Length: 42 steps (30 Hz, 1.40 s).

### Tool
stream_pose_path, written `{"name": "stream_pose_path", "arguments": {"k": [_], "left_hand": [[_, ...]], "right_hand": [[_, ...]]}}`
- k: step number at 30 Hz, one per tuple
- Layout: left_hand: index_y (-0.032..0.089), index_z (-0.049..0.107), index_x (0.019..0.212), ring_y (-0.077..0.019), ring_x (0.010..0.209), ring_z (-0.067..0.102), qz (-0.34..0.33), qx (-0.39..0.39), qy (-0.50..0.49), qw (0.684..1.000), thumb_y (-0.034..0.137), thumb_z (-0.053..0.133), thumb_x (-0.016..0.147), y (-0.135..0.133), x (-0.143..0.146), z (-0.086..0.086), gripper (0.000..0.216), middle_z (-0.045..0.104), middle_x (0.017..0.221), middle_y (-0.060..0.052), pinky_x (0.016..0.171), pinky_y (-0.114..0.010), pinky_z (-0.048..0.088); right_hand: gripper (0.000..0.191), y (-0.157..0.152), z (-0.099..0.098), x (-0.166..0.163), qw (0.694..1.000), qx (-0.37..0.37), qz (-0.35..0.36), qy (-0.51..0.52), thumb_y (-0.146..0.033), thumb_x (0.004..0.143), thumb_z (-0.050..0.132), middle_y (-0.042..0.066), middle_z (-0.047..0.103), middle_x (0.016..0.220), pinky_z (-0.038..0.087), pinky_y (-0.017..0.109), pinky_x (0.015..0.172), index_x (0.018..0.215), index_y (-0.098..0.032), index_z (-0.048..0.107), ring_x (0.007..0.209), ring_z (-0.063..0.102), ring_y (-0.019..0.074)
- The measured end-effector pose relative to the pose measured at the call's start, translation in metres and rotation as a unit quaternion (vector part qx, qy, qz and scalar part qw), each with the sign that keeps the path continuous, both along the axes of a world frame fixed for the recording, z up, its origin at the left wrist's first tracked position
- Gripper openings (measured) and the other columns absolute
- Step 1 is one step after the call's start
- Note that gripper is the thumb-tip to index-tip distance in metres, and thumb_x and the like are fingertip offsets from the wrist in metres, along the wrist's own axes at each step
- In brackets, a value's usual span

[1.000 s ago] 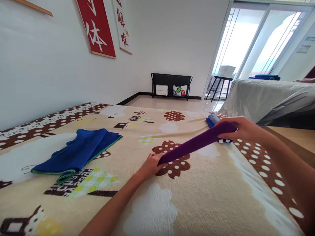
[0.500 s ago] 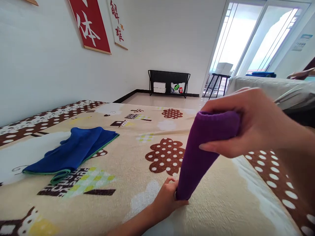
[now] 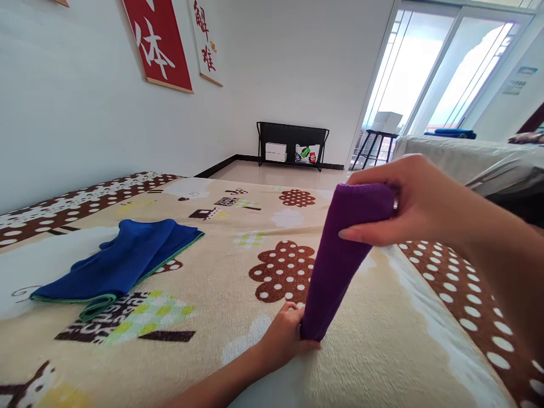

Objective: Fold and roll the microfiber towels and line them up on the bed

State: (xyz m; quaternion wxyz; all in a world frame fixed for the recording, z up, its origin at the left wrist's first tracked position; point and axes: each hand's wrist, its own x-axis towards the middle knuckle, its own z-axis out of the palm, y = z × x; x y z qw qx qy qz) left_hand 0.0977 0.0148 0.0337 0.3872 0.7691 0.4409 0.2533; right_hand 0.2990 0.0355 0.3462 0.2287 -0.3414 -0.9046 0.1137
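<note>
A purple cloth (image 3: 335, 266), rolled into a long tube, is stretched between my two hands above a patterned beige blanket (image 3: 221, 272). My right hand (image 3: 408, 201) grips its upper end, raised in the air. My left hand (image 3: 284, 337) pinches the lower end down against the blanket. The roll slants steeply from lower left to upper right.
A blue cloth with a green edge (image 3: 123, 263) lies crumpled at the left of the blanket. Behind stand a black rack (image 3: 292, 146) by the wall, a black stool (image 3: 376, 148) and a grey-covered bed (image 3: 467, 161) at the right. Red and white banners (image 3: 159, 42) hang on the wall.
The roll lay nearly flat a second ago. My right hand lifted its end up and toward me, and my left hand drew the other end nearer along the blanket.
</note>
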Motion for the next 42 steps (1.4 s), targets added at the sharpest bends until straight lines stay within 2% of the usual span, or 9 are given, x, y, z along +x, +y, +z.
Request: {"name": "stream_pose_path", "arguments": {"k": [6,13,19,23,26,29,33,39,42], "left_hand": [[0.022,0.071,0.096,-0.0273,0.104,0.051,-0.005,0.01,-0.008,1.0,0.038,0.087,0.061,0.012,-0.004,0.007,0.041,0.07,0.099,-0.003,0.091,-0.035,0.041],[0.024,0.071,0.103,-0.0279,0.104,0.052,-0.002,-0.035,-0.021,0.999,0.038,0.089,0.058,0.015,-0.002,-0.009,0.051,0.069,0.1,-0.003,0.091,-0.036,0.042],[0.023,0.063,0.117,-0.0244,0.101,0.063,0.001,-0.096,-0.129,0.987,0.038,0.087,0.062,0.05,-0.015,-0.011,0.062,0.073,0.106,-0.005,0.093,-0.036,0.044],[0.019,0.056,0.118,-0.0203,0.082,0.067,0.054,-0.116,-0.154,0.98,0.042,0.079,0.071,0.076,-0.032,-0.02,0.057,0.074,0.098,-0.007,0.076,-0.032,0.048],[0.018,0.056,0.116,-0.0173,0.073,0.065,0.067,-0.124,-0.171,0.975,0.043,0.076,0.074,0.083,-0.039,-0.025,0.053,0.073,0.085,-0.004,0.068,-0.028,0.047],[0.02,0.059,0.115,-0.0151,0.07,0.063,0.061,-0.127,-0.167,0.976,0.041,0.08,0.07,0.079,-0.039,-0.024,0.054,0.072,0.079,0.0,0.067,-0.026,0.045],[0.022,0.06,0.114,-0.0141,0.07,0.062,0.041,-0.12,-0.128,0.984,0.039,0.08,0.071,0.071,-0.037,-0.017,0.05,0.072,0.08,0.002,0.07,-0.025,0.044],[0.021,0.066,0.102,-0.015,0.079,0.063,0.033,-0.054,-0.087,0.994,0.035,0.072,0.079,0.064,-0.041,-0.014,0.027,0.071,0.085,0.0,0.075,-0.025,0.044],[0.021,0.068,0.096,-0.0152,0.083,0.064,0.031,-0.013,-0.061,0.998,0.031,0.068,0.082,0.06,-0.039,-0.013,0.018,0.071,0.088,-0.001,0.078,-0.025,0.045]], "right_hand": [[0.038,0.007,0.011,0.008,1.0,0.002,-0.009,0.014,-0.05,0.074,0.076,-0.004,0.061,0.064,0.042,0.021,0.051,0.089,-0.016,0.071,0.059,0.058,0.0095],[0.042,0.04,0.003,0.018,0.997,-0.043,-0.039,-0.044,-0.057,0.079,0.069,-0.002,0.065,0.069,0.04,0.023,0.054,0.088,-0.016,0.07,0.06,0.055,0.0094],[0.05,0.141,0.016,0.045,0.979,-0.037,-0.143,-0.139,-0.067,0.078,0.063,-0.001,0.06,0.058,0.043,0.027,0.059,0.074,-0.017,0.069,0.057,0.057,0.0112],[0.055,0.222,0.029,0.056,0.967,-0.003,-0.166,-0.191,-0.067,0.082,0.059,-0.001,0.064,0.066,0.045,0.028,0.068,0.09,-0.014,0.071,0.063,0.06,0.0117],[0.06,0.27,0.037,0.057,0.948,0.095,-0.231,-0.198,-0.063,0.088,0.053,0.003,0.067,0.074,0.044,0.03,0.072,0.107,-0.008,0.068,0.068,0.06,0.0127],[0.061,0.3,0.026,0.055,0.897,0.252,-0.294,-0.213,-0.062,0.091,0.048,0.01,0.069,0.093,0.044,0.034,0.076,0.117,-0.01,0.065,0.083,0.062,0.02],[0.05,0.315,-0.046,0.047,0.862,0.322,-0.264,-0.29,-0.045,0.101,0.037,0.014,0.064,0.112,0.037,0.037,0.093,0.124,-0.006,0.059,0.107,0.058,0.0239],[0.03,0.294,-0.235,0.037,0.875,0.242,-0.216,-0.359,-0.037,0.094,0.059,0.006,0.064,0.11,0.051,0.041,0.089,0.114,-0.015,0.061,0.099,0.062,0.0184],[0.031,0.274,-0.301,0.038,0.878,0.217,-0.22,-0.365,-0.036,0.094,0.058,0.007,0.063,0.115,0.053,0.04,0.088,0.118,-0.016,0.06,0.1,0.062,0.0184]]}}
